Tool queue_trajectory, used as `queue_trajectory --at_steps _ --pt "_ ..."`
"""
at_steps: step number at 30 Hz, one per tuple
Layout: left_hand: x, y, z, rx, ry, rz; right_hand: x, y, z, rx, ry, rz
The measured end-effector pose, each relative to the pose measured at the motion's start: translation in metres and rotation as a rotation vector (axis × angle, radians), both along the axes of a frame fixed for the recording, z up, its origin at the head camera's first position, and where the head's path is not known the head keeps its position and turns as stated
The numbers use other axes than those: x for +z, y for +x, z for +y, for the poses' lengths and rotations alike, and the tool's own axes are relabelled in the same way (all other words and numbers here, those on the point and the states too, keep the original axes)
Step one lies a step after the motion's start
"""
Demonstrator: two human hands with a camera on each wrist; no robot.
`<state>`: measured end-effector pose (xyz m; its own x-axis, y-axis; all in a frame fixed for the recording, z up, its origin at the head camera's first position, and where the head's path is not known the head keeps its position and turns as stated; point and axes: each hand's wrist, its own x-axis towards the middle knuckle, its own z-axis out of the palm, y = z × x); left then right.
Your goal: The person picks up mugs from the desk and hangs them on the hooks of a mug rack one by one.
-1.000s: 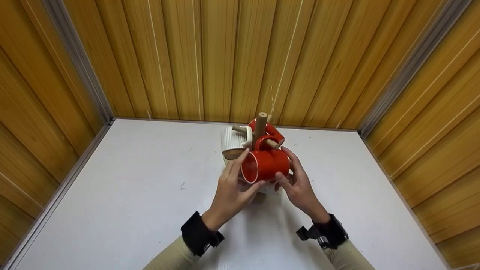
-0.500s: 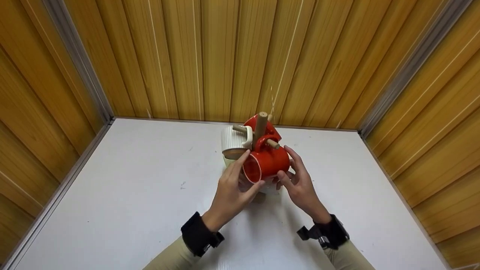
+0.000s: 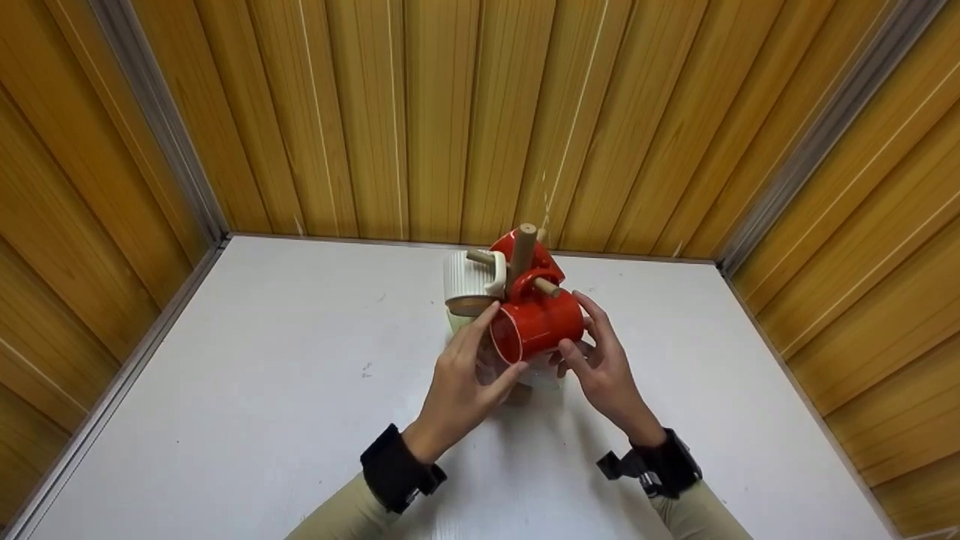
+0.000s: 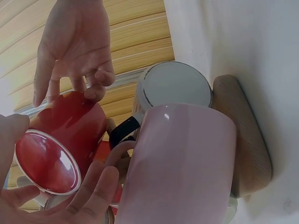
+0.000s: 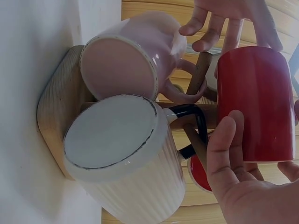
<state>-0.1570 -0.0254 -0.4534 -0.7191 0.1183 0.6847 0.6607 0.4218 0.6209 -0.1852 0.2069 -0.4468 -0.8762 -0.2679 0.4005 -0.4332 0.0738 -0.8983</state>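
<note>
A red mug (image 3: 553, 324) hangs by its handle on a front peg of a wooden mug tree (image 3: 523, 255), lying sideways with its mouth to the left. My left hand (image 3: 459, 382) spans the rim, finger above and thumb below. At the base end, my right hand (image 3: 606, 375) holds the mug between fingers and thumb. In the left wrist view, the left fingers (image 4: 96, 189) lie beside the white-edged rim. The right wrist view has the right fingers (image 5: 224, 154) against the red wall. The far side of the mug is partly hidden.
A ribbed white mug (image 3: 472, 281) and another red mug (image 3: 553, 268) hang behind. Lower pegs carry a pink mug (image 4: 182, 163) and a white mug with a black handle (image 5: 131, 154). The tree's wooden base (image 4: 247, 140) stands on the white table (image 3: 300, 390).
The front red mug has turned slightly and shifted a little right, with my right hand following. The rear red mug has swung slightly left. My left hand stays nearly in place.
</note>
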Motion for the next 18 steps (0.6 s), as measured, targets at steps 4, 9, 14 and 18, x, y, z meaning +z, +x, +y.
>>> queue_trajectory --at_steps 4,9,14,18 --pt "-0.001 0.0 0.0 -0.009 0.0 -0.004 -0.001 0.001 0.004 -0.015 0.002 -0.003" --pt "-0.004 -0.001 -0.005 -0.014 0.018 0.028 -0.004 0.002 0.008 -0.035 0.009 0.011" --pt "-0.012 -0.005 -0.018 0.053 0.009 0.127 -0.013 0.003 0.014 -0.1 0.049 0.022" --pt "-0.019 -0.01 -0.033 0.116 0.014 0.202 -0.021 0.002 0.018 -0.163 0.086 0.016"
